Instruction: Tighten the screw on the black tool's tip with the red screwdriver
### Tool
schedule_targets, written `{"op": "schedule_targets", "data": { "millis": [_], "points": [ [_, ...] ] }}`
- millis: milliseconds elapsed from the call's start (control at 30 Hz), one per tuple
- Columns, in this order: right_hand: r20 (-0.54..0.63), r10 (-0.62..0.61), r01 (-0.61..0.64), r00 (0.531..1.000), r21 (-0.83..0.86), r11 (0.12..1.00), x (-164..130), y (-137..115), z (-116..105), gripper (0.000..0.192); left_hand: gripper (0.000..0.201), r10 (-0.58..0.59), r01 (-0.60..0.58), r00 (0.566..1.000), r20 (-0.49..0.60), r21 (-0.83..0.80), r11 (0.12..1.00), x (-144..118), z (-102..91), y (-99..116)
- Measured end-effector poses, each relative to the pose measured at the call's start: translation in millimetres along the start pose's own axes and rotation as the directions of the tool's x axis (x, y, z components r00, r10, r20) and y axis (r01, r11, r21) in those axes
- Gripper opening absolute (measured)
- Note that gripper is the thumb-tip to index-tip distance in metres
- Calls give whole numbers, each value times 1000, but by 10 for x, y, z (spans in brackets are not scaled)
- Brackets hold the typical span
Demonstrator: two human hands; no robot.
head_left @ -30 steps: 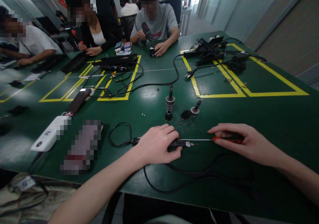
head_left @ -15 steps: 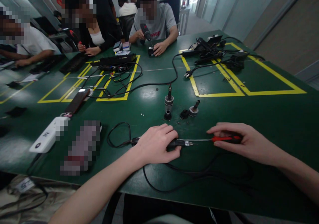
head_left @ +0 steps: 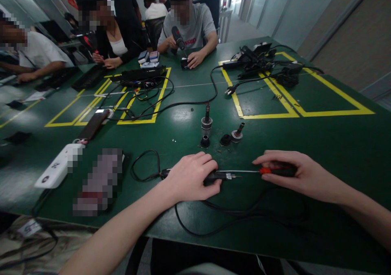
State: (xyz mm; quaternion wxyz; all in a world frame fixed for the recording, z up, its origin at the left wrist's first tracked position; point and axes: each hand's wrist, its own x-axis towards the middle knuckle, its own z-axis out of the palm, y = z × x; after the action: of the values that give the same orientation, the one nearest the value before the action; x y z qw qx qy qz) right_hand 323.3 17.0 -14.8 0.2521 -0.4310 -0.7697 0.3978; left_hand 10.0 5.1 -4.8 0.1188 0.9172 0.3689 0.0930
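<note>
1. At the near edge of the green table [head_left: 320, 144]: a slim black corded tool [head_left: 217, 176], lying flat, metal nose pointing right; pinned under the left hand [head_left: 191, 179], fingers curled closed over its body.
2. Just right of it: a red-handled screwdriver [head_left: 269, 170], shaft tip meeting the tool's nose; right hand [head_left: 293, 173] closed loosely around the handle.
3. Beyond: small metal fittings [head_left: 207, 125] and loose screws; black cable [head_left: 244, 216] looping under both wrists.
4. Farther off: co-workers seated, other cables, a white power strip [head_left: 56, 167].
5. Likely risks: tip slipping off the nose under sideways push; tool rolling if the grip loosens; cable snagging a wrist.
</note>
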Motion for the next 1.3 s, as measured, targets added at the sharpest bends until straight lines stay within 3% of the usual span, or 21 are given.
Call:
{"op": "schedule_targets", "data": {
  "millis": [200,333,433,767,900,1067,1300],
  "points": [
    [-1,-25,25,1000,-17,1000,-3,119,26,55,16,-2,2,1000,-1,5,1000,8,-5,7],
    [40,-27,27,999,-11,1000,-3,58,-18,48,16,2,-2,1000,-3,3,1000,3,-2,6],
    [4,-68,68,998,-22,997,-6,30,-24,45,16,4,-4,1000,-10,1,1000,-1,2,1],
    [-5,-83,82,997,-65,994,-15,185,28,53,16,-26,26,1000,-12,-10,1000,-3,-1,8],
    [41,-75,77,996,-54,996,-10,66,-18,43,18,-38,38,999,-25,-8,999,-11,0,5],
    [-14,-215,211,977,-143,967,-31,74,3,24,17,-34,34,999,-31,-19,999,-22,-1,-5],
    [27,-261,262,965,-182,948,-5,143,80,39,15,-15,15,1000,-26,-22,1000,-32,-2,-7]
  ]
}}
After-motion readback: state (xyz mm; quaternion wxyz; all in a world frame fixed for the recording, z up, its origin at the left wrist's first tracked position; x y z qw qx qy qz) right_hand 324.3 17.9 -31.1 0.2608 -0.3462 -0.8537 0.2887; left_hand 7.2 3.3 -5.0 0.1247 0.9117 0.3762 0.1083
